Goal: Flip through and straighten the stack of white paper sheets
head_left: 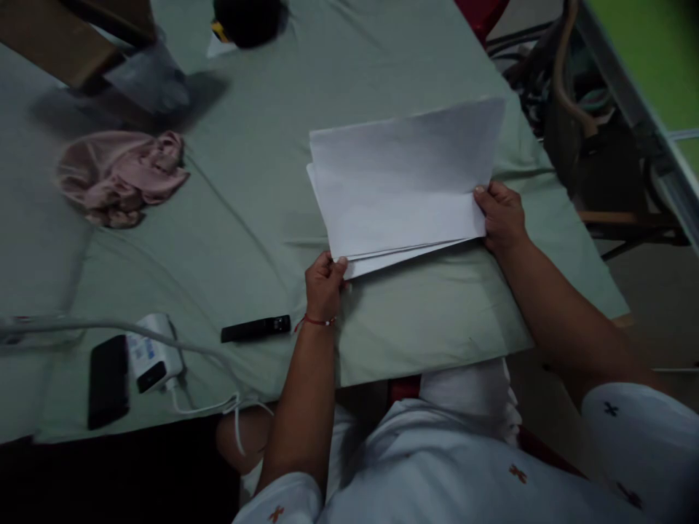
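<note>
The left hand (324, 282) and right hand (501, 215) pinch only corners of the loose paper sheets (401, 178), so the sheets may slip and fan apart on the green tablecloth (262, 204).

Person seen from above. Short-sleeved white shirt, small scattered cross-shaped motifs: orange-red on left sleeve and chest, dark blue on right sleeve. Forearms bare below sleeves. Thin red thread bracelet (315, 321) on left wrist, loose end trailing. No rings or watch visible on hands. White garment over lap.
</note>
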### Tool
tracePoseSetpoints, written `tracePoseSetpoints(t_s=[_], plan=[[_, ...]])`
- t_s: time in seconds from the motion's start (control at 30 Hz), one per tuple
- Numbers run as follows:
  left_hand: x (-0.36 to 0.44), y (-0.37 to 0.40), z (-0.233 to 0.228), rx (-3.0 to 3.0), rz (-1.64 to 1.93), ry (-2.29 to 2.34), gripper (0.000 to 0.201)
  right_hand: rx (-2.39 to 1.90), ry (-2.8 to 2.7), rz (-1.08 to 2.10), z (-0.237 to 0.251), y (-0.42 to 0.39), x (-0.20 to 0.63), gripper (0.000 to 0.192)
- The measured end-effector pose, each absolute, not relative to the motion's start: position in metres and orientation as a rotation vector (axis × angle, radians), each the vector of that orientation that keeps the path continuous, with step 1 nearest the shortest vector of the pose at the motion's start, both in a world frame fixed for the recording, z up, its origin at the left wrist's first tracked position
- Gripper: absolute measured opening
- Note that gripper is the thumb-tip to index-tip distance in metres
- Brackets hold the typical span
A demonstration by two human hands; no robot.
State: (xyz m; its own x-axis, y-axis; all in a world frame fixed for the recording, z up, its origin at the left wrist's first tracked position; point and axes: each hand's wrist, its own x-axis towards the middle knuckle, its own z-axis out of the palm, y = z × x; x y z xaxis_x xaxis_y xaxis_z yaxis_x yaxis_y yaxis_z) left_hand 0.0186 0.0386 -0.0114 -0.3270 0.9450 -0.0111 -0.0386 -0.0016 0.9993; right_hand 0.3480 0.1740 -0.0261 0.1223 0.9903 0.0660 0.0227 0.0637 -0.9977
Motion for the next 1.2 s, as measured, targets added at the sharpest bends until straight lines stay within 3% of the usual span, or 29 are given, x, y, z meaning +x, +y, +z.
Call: tracePoseSetpoints(t_s=[0.43, 0.67, 0.93, 1.2], plan=[[0.015, 0.039, -0.022, 0.921, 1.494, 1.397, 0.037, -1.097, -1.087, 1.133, -0.029, 0.175, 0.347, 0.044], [0.020, 0.045, -0.011, 0.758, 1.740, 1.210, 0.048, -1.113, -1.085, 1.166, -0.024, 0.172, 0.347, 0.047], [0.015, 0.046, -0.021, 0.807, 1.676, 1.427, 0.044, -1.103, -1.129, 1.193, -0.019, 0.168, 0.344, 0.051], [0.016, 0.044, -0.020, 0.897, 1.667, 1.489, 0.057, -1.122, -1.127, 1.213, -0.015, 0.167, 0.343, 0.054]])
